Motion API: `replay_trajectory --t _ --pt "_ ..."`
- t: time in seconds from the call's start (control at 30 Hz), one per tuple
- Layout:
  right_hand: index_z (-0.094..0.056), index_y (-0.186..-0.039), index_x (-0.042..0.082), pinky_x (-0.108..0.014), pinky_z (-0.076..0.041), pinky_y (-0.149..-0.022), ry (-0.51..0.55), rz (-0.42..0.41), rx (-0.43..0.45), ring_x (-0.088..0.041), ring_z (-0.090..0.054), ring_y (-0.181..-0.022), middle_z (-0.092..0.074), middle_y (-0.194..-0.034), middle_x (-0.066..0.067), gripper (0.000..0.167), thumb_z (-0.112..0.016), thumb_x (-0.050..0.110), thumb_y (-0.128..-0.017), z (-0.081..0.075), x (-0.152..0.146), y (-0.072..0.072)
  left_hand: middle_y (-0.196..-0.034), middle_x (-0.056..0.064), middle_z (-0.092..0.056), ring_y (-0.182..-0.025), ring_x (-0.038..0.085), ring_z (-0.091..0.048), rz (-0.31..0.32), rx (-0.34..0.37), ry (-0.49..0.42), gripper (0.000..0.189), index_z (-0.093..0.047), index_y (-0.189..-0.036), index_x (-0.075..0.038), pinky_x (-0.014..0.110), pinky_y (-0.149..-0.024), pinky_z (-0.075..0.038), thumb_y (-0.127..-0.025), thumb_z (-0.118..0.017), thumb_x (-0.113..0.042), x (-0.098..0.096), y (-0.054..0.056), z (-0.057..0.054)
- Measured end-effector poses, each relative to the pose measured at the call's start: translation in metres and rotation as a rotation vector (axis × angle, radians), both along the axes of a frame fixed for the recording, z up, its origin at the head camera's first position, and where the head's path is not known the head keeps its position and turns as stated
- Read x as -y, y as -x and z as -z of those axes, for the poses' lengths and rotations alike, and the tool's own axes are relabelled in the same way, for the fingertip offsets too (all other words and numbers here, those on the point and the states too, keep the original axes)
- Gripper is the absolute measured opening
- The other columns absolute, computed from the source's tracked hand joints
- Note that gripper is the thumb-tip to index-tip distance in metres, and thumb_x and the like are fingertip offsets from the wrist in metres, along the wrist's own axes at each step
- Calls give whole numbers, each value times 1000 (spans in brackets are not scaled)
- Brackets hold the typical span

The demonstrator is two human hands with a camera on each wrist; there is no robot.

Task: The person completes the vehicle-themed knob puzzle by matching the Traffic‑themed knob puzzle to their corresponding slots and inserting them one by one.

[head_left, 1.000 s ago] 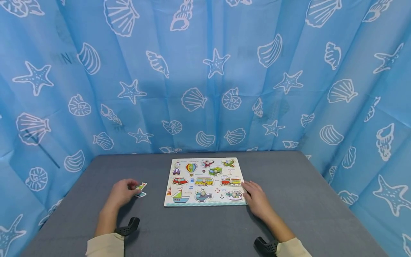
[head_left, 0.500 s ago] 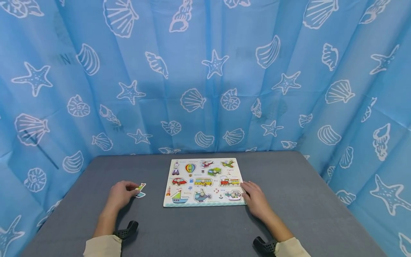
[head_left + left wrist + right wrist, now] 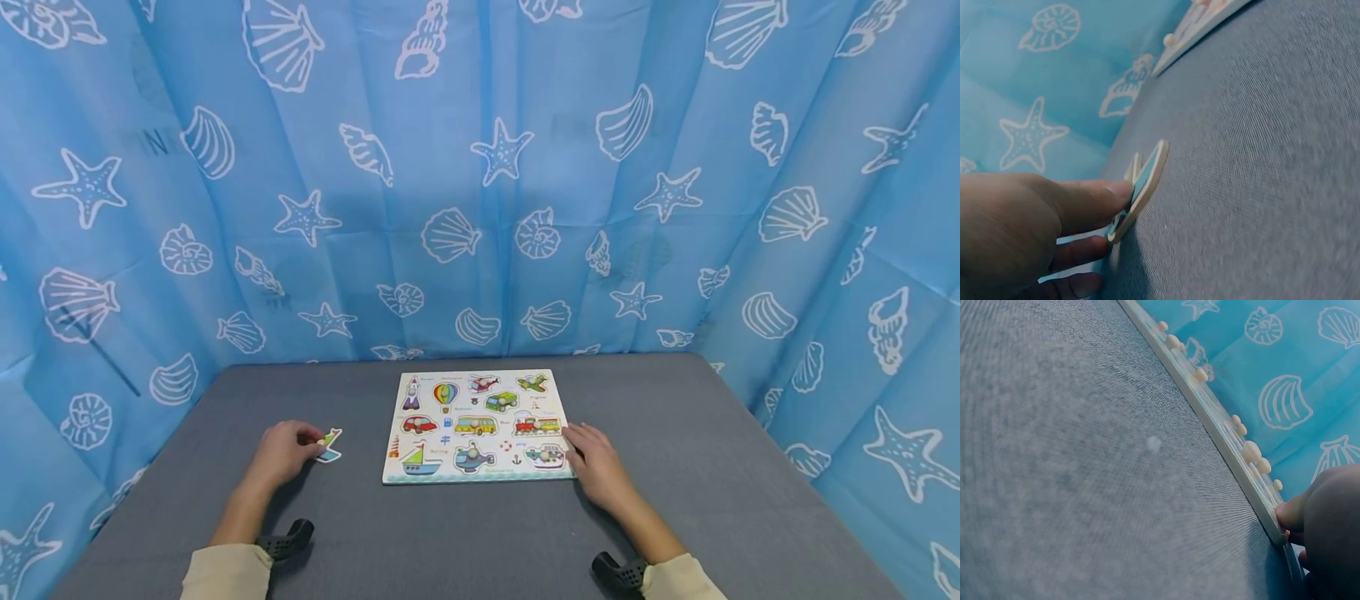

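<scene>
On the table's left side, my left hand (image 3: 279,454) pinches a small sailboat puzzle piece (image 3: 330,446) between thumb and fingers. In the left wrist view the piece (image 3: 1141,190) is tilted up on edge, close over the cloth, its pale wooden rim showing. A white peg puzzle board (image 3: 480,475) with vehicle pictures lies flat in the middle. Knobs stand up on its pieces; its sailboat picture (image 3: 420,460) at the lower left shows no knob. My right hand (image 3: 596,467) grips the board's right edge near the front corner, thumb (image 3: 1290,514) on top.
A grey cloth-covered table (image 3: 480,542) extends on all sides of the board. Behind it and along both sides hangs a blue curtain (image 3: 450,292) with white shells and starfish. Black wrist mounts (image 3: 288,542) are worn on both forearms.
My left forearm has shifted slightly to the left, while the hand and the sailboat piece stay in nearly the same spot. The right hand and the board have not moved.
</scene>
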State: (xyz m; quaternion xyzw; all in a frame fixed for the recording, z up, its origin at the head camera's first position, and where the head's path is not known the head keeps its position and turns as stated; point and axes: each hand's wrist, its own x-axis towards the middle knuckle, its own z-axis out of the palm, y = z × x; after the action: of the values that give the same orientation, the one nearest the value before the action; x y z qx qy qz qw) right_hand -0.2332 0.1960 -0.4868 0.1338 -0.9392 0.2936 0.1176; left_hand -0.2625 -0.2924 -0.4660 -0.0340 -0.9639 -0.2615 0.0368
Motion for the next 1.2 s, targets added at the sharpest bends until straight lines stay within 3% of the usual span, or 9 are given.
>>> replay_trajectory --t 0.27,0.4,0.73,0.97,1.2 --pt "-58 -128 -8 -58 -29 -104 2 8 11 -45 -39 -130 -53 -133 -25 38 -60 -1 -91 1 0 0 -80 0 -62 -75 18 -54 -22 32 15 12 -73 -91 -7 42 -71 -42 -84 -76 -14 -2 -1 2" --pt "-58 -128 -8 -57 -29 -104 4 7 0 -45 -39 -130 -54 -133 -25 38 -60 -1 -91 1 1 0 -81 1 -61 -75 18 -54 -11 5 -10 14 -72 -91 -6 40 -69 -42 -83 -76 -16 -6 -4 0" --pt "-58 -128 -8 -57 -30 -104 2 8 0 -46 -40 -129 -54 -133 -26 38 -59 -1 -91 1 0 -1 -83 1 -57 -75 17 -51 1 -37 -61 14 -69 -90 -9 36 -67 -41 -82 -78 -16 -39 -7 4" --pt "-57 -129 -7 -57 -29 -104 -5 12 20 -45 -39 -130 -53 -133 -25 38 -58 0 -92 -1 1 -1 -80 -2 -56 -72 15 -50 44 -115 -94 17 -68 -86 -10 34 -66 -41 -79 -81 -17 -60 -8 8" --pt "-59 -127 -8 -58 -31 -102 -5 -2 -14 -46 -41 -128 -55 -131 -26 37 -60 -2 -91 -1 0 -2 -79 -3 -55 -71 14 -49 71 -132 -116 17 -68 -85 -12 33 -65 -41 -78 -82 -16 -77 -9 7"
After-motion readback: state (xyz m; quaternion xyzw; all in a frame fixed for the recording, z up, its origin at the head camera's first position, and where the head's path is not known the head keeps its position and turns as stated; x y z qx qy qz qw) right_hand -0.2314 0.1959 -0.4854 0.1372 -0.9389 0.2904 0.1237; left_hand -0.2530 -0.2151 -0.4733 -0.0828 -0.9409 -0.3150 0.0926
